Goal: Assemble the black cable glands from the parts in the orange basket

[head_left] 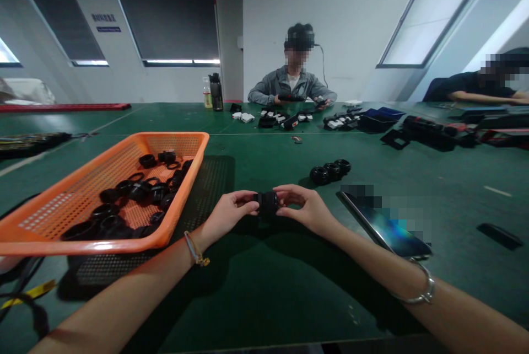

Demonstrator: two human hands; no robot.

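Observation:
Between my two hands, just over the green table (306,293), is a black ribbed cylindrical plastic fitting (268,203). The fingers of my left hand (231,212) pinch its left end. On its right end, the thumb and fingers of my right hand (308,209) are closed. Whether the fitting is one piece or two joined parts I cannot tell. To my left stands an orange perforated basket (185,199) with several black rings and fittings (140,191) in it. Beyond my right hand, three round black fittings (332,171) sit in a row.
A phone (388,224) lies right of my right hand, with a small black piece (500,235) farther right. Across the table a person (292,81) handles dark parts near black and white pieces (285,118). Bottles (215,91) stand at the back. Cables (31,293) lie lower left.

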